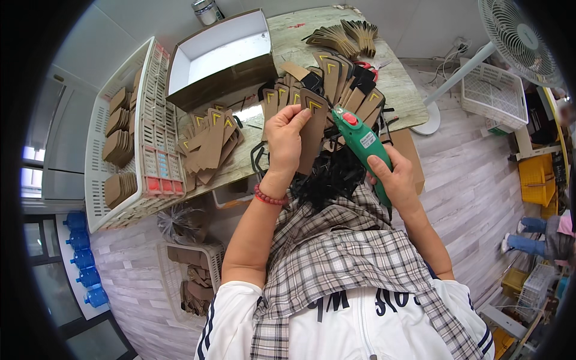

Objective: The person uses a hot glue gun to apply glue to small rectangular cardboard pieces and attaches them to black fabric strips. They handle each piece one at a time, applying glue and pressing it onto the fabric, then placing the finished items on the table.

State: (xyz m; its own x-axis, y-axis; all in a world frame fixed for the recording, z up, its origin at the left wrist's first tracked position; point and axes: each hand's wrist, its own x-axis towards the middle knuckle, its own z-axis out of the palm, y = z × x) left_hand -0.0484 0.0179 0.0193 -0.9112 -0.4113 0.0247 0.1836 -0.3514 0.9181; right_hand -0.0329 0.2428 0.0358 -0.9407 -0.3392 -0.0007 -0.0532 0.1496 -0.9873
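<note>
My left hand (284,143) pinches a flat brown piece (311,135) with a rounded end and a yellow V mark, holding it upright over the near side of the table. In my right hand (393,179) is a green handheld electric cutter (365,143) with a red button. Its metal tip lies just right of the brown piece; whether they touch I cannot tell. Behind both hands more such pieces (331,71) with black straps lie fanned out. A tangle of black scraps (330,180) rests on my checked apron (336,255), below the hands.
Left on the table (288,36) stands an open box (221,71) with a white inside, near a loose pile of brown pieces (211,141). A white basket (144,120) holds brown stacks. Red-handled scissors (373,71) lie behind. A fan (522,39) stands at the right.
</note>
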